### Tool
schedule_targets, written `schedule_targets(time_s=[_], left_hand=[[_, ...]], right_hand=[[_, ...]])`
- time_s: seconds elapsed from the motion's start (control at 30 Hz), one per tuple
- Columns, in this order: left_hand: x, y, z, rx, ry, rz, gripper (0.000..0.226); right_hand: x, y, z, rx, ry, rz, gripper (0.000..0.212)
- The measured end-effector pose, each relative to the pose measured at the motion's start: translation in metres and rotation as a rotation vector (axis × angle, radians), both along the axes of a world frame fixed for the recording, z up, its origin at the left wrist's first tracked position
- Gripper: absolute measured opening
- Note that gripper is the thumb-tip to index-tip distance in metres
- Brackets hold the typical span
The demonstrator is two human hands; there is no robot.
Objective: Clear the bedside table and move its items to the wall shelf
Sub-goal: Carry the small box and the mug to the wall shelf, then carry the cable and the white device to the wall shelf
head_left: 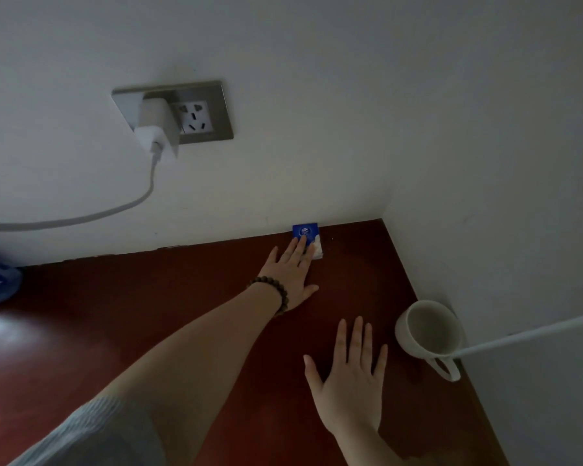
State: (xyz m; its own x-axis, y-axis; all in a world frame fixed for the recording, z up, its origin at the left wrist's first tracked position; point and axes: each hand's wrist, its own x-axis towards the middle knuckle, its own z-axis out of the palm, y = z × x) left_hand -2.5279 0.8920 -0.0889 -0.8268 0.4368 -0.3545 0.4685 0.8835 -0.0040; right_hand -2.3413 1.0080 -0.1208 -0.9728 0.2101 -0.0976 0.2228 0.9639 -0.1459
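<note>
Left hand [292,269] stretched to far edge of bedside table [148,314], fingers spread flat, tips on small blue tissue pack [306,239] leaning against wall; likely pinning it to drag nearer, not yet gripped. Right hand [350,381] open, palm down over near tabletop, holding nothing, probably bracing. White mug [426,331] at right near corner wall, untouched. Wall shelf not visible.
</note>
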Motion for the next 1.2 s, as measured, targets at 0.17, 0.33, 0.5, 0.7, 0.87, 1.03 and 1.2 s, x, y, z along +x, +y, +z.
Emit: schedule_targets(time_s=[0.17,0.33,0.5,0.7,0.87,1.03,1.2], left_hand=[[0.008,-0.002,0.005,0.17,0.1,0.108,0.076],[0.048,-0.014,0.016,0.315,0.184,0.213,0.071],[0.115,-0.04,0.031,0.34,0.209,0.322,0.069],[0.191,-0.079,0.042,0.378,0.328,0.55,0.067],[0.237,-0.127,0.051,0.365,0.411,0.818,0.062],[0.286,-0.189,0.061,0.344,0.531,1.078,0.055],[0.352,-0.258,0.064,0.315,0.625,1.346,0.053]], right_hand=[[0.0,0.001,0.0,-0.01,-0.001,0.0,0.086],[-0.002,0.002,0.002,-0.015,-0.037,0.011,0.09],[-0.004,0.008,0.014,-0.026,-0.101,0.034,0.088],[0.001,-0.009,0.045,-0.211,-0.003,0.149,0.066],[0.006,-0.07,0.07,-0.282,0.078,0.428,0.057],[0.021,-0.151,0.084,-0.344,0.098,0.715,0.053],[0.048,-0.244,0.093,-0.404,0.067,0.985,0.05]])
